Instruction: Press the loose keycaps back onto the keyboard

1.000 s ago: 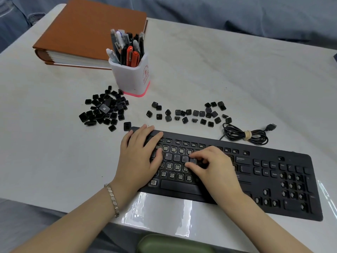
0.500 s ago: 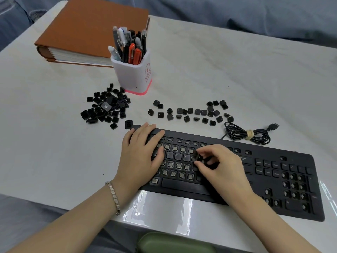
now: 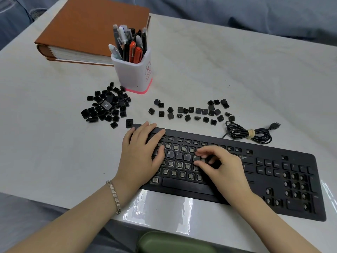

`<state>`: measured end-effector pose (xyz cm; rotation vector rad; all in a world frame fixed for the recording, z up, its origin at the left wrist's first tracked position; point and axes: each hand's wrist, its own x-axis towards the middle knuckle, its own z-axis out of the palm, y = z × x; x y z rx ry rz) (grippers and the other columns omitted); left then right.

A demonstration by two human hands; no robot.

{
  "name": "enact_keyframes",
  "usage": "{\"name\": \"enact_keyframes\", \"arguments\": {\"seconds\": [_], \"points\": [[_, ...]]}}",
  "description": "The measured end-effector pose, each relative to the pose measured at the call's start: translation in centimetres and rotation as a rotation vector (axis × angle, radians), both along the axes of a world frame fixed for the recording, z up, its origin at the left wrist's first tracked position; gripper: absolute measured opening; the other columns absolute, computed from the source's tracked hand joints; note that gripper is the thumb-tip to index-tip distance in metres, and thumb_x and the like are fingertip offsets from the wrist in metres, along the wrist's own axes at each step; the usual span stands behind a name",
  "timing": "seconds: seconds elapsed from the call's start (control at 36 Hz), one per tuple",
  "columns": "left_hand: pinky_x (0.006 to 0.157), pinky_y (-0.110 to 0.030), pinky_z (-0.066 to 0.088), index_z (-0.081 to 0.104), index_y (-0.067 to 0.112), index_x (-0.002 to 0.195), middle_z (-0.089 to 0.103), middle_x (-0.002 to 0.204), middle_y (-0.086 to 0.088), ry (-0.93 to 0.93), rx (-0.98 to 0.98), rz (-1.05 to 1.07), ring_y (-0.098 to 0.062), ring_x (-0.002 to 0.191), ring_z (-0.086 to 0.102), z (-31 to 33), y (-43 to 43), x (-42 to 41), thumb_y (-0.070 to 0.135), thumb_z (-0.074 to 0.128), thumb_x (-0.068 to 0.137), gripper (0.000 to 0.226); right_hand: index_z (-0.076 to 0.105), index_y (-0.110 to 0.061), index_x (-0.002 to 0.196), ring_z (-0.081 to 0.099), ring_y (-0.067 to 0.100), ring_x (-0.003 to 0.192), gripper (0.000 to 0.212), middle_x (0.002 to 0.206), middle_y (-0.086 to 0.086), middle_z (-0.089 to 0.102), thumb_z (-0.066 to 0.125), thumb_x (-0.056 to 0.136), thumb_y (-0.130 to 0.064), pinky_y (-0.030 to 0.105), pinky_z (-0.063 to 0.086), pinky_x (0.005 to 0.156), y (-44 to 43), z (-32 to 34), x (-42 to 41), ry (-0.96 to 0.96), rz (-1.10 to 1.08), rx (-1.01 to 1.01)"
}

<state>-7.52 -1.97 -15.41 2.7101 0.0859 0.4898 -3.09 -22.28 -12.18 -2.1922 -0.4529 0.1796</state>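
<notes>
The black keyboard (image 3: 264,181) lies near the table's front edge, and most of its letter slots are bare. Keycaps R, T and Y sit in the upper letter row. My right hand (image 3: 224,172) hovers over the keyboard's middle with curled fingers, pinching the U keycap (image 3: 194,157) between index fingertip and thumb as the keycap sits beside Y. My left hand (image 3: 140,154) rests flat on the keyboard's left end, fingers straight. A pile of loose keycaps (image 3: 105,108) lies behind the keyboard at the left. A scattered row of keycaps (image 3: 191,112) lies behind its middle.
A white pen holder (image 3: 135,73) full of pens stands behind the keycaps, with a brown binder (image 3: 87,30) at the far left. The coiled keyboard cable (image 3: 248,133) lies behind the keyboard's right half. A green rounded object (image 3: 175,241) shows below the table edge.
My right hand shifted slightly right along the letter row and brought a keycap down beside Y, where U now sits. My left hand stayed flat on the left end.
</notes>
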Motion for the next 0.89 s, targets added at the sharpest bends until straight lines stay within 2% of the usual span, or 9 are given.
{"name": "enact_keyframes", "arguments": {"seconds": [0.25,0.39,0.44,0.53,0.61,0.67,0.78,0.89], "points": [[0.105,-0.043,0.027,0.066,0.012,0.116,0.060,0.123,-0.009,0.014,0.004,0.000,-0.026,0.122,0.049,0.1,0.0,0.0,0.028,0.044,0.086,0.039,0.061,-0.038,0.083,0.051,0.004,0.073,0.036,0.073,-0.017,0.056,0.079,0.068,-0.011,0.005,0.037,0.068,0.1,-0.9,0.0,-0.070,-0.025,0.001],[0.105,-0.043,0.027,0.066,0.012,0.115,0.060,0.123,-0.009,0.016,0.010,0.003,-0.026,0.122,0.049,0.1,0.0,0.0,0.028,0.044,0.086,0.039,0.070,-0.027,0.086,0.052,0.003,0.077,0.026,0.074,-0.021,0.054,0.079,0.068,-0.011,0.002,0.037,0.070,0.1,-1.0,0.0,-0.082,-0.022,-0.043],[0.105,-0.042,0.027,0.066,0.012,0.115,0.060,0.123,-0.009,0.015,0.012,0.006,-0.026,0.122,0.048,0.1,0.0,-0.1,0.028,0.044,0.086,0.040,0.073,-0.020,0.085,0.053,0.002,0.079,0.021,0.078,-0.023,0.058,0.079,0.068,-0.011,0.002,0.038,0.075,0.1,-1.0,0.0,-0.164,-0.006,-0.050],[0.106,-0.041,0.026,0.066,0.012,0.115,0.060,0.123,-0.009,0.016,0.017,0.003,-0.025,0.123,0.048,0.0,0.0,-0.1,0.028,0.044,0.087,0.040,0.075,-0.010,0.081,0.053,0.006,0.082,0.011,0.083,-0.004,0.067,0.071,0.072,-0.015,0.011,0.042,0.080,0.1,-1.8,-0.3,-0.404,0.047,-0.111],[0.106,-0.041,0.026,0.066,0.012,0.116,0.060,0.124,-0.009,0.021,0.017,0.004,-0.025,0.123,0.047,0.0,0.0,0.0,0.028,0.044,0.087,0.040,0.073,-0.006,0.084,0.055,0.017,0.081,0.013,0.088,0.003,0.069,0.063,0.082,-0.014,0.030,0.050,0.067,-0.3,-2.6,-0.6,-0.622,0.127,-0.206],[0.106,-0.041,0.025,0.066,0.012,0.116,0.060,0.124,-0.009,0.019,0.015,0.005,-0.025,0.123,0.047,0.0,0.0,0.0,0.028,0.044,0.087,0.040,0.074,-0.006,0.085,0.053,0.020,0.083,0.016,0.089,0.003,0.070,0.060,0.084,-0.014,0.032,0.051,0.062,-0.7,-2.5,-0.3,-0.722,0.175,-0.251],[0.107,-0.041,0.025,0.066,0.012,0.116,0.059,0.124,-0.009,0.019,0.013,0.003,-0.025,0.124,0.047,0.0,0.0,0.0,0.029,0.044,0.087,0.040,0.073,-0.006,0.087,0.049,0.020,0.084,0.017,0.088,0.001,0.069,0.059,0.084,-0.015,0.035,0.051,0.059,-1.0,-2.0,0.3,-0.753,0.277,-0.271],[0.106,-0.041,0.025,0.066,0.011,0.116,0.059,0.124,-0.010,0.011,0.011,0.002,-0.024,0.124,0.045,0.0,0.0,0.0,0.028,0.045,0.087,0.040,0.073,-0.007,0.089,0.051,0.019,0.087,0.021,0.088,0.000,0.068,0.055,0.086,-0.017,0.033,0.049,0.065,-1.1,-1.8,0.4,-0.730,0.329,-0.296]]}}
